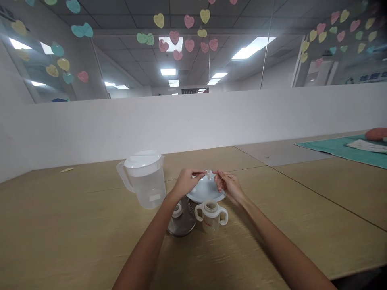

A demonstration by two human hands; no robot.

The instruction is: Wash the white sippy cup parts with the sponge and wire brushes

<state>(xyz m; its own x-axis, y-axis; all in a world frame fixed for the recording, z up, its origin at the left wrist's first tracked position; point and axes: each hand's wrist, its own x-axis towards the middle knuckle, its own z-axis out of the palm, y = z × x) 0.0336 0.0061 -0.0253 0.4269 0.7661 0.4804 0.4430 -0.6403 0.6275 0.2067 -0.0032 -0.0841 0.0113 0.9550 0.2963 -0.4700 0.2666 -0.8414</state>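
Observation:
Both hands meet above a white bowl (pixel 205 192). My left hand (pixel 188 180) pinches a small clear piece (pixel 208 174) from the left, with its fingers closed. On the right side, my right hand (pixel 227 184) has its thumb and index finger together at the same piece; its other fingers are curled. In front of the bowl stands a clear bottle with two white handles (pixel 211 217), its top open. A round metal tray (pixel 184 225) lies left of it, partly behind my left forearm, with a small white-collared part (pixel 177 210) on it.
A clear plastic pitcher with a white lid (pixel 148 183) stands left of the bowl on the wooden table (pixel 75 225). At the far right lies a green cloth (pixel 341 150) with a white cloth (pixel 367 146) and a reddish object (pixel 375 134). A white wall (pixel 193 125) rises behind.

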